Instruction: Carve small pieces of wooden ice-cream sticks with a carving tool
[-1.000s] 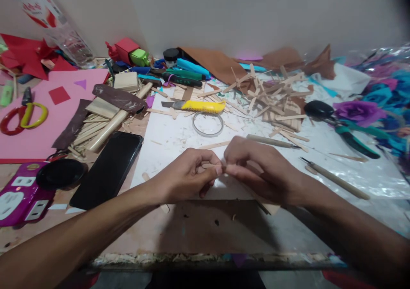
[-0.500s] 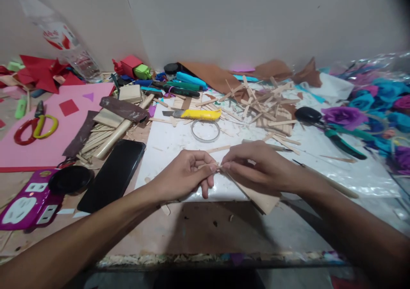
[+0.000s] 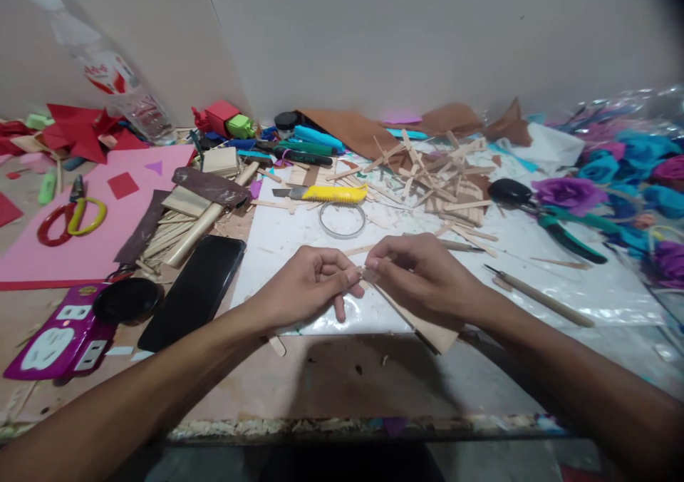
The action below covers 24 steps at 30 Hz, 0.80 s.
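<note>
Over the front of the white sheet (image 3: 293, 243), my left hand (image 3: 313, 286) pinches a small pale piece of wood (image 3: 362, 272) between thumb and forefinger. My right hand (image 3: 422, 279) meets it there, its thumb and fingertips closed on the other end of the piece. Fingers cover most of the piece, so its full shape is hidden. Under my right hand lies a flat wooden board (image 3: 439, 336). Beyond the hands are a ring of tape (image 3: 342, 235) and a yellow box cutter (image 3: 334, 194) with its blade out. A thin carving tool (image 3: 545, 298) rests to the right.
Wooden sticks (image 3: 443, 168) lie heaped at the back. Pliers (image 3: 571, 238) and paper flowers (image 3: 569, 193) are on the right. To the left are a phone (image 3: 195, 293), a purple power socket (image 3: 58, 336), scissors (image 3: 72, 214) and a leaning bottle (image 3: 115, 75).
The view has shifted slightly, so the table things appear further right at the left side. Both hands stay together at the small wood piece; the right fingers have changed their grip a little.
</note>
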### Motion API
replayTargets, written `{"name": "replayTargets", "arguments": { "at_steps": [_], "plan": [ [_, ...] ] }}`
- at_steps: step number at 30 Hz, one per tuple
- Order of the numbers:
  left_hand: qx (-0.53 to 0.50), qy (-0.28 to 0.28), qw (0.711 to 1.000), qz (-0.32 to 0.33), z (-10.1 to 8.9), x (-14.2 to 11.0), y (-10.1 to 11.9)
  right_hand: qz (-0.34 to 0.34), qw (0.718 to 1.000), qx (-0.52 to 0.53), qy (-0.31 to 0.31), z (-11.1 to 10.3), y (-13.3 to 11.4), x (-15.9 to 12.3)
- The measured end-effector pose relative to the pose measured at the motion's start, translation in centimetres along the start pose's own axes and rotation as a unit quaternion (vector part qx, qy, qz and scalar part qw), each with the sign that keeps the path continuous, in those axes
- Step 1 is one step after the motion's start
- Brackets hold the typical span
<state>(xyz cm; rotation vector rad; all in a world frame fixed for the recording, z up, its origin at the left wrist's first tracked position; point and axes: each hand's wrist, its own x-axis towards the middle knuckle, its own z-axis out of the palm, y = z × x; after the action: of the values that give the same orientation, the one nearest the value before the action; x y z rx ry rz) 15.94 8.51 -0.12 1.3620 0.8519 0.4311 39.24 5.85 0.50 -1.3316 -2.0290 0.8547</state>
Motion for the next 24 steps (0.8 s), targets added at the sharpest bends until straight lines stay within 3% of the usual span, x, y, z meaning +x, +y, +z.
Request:
{"name": "replayTargets", "arguments": {
  "at_steps": [5, 10, 16, 18, 20, 21, 23, 24],
  "plan": [
    [-0.034, 0.005, 0.999, -0.011, -0.3, 0.0, -0.3, -0.047, 0.999, -0.009, 0.0, -0.4, 0.0, 0.2],
    [-0.129, 0.076, 0.989, -0.016, -0.4, 0.2, 0.0, -0.085, 0.995, -0.045, 0.019, -0.9, 1.2, 0.8],
    [-0.226, 0.154, 0.962, 0.001, -0.4, 0.2, 1.2, -0.092, 0.97, -0.134, 0.181, -1.8, 4.3, 2.0],
    [-0.162, 0.166, 0.973, 0.017, -0.7, 0.2, 1.0, -0.091, 0.962, -0.143, 0.214, -2.5, 4.8, 2.4],
    [0.0, 0.18, 0.981, 0.066, -1.2, 0.1, 0.4, -0.09, 0.964, -0.152, 0.199, -3.1, 4.8, 2.6],
    [0.126, 0.18, 0.97, 0.105, -1.4, 0.0, 0.1, -0.097, 0.967, -0.159, 0.172, -3.3, 4.7, 2.6],
    [0.207, 0.184, 0.95, 0.147, -1.9, -0.1, -0.5, -0.115, 0.972, -0.176, 0.102, -3.2, 4.5, 2.5],
    [0.277, 0.187, 0.926, 0.175, -2.1, -0.2, -0.7, -0.122, 0.972, -0.186, 0.07, -3.0, 4.3, 2.4]
  ]
}}
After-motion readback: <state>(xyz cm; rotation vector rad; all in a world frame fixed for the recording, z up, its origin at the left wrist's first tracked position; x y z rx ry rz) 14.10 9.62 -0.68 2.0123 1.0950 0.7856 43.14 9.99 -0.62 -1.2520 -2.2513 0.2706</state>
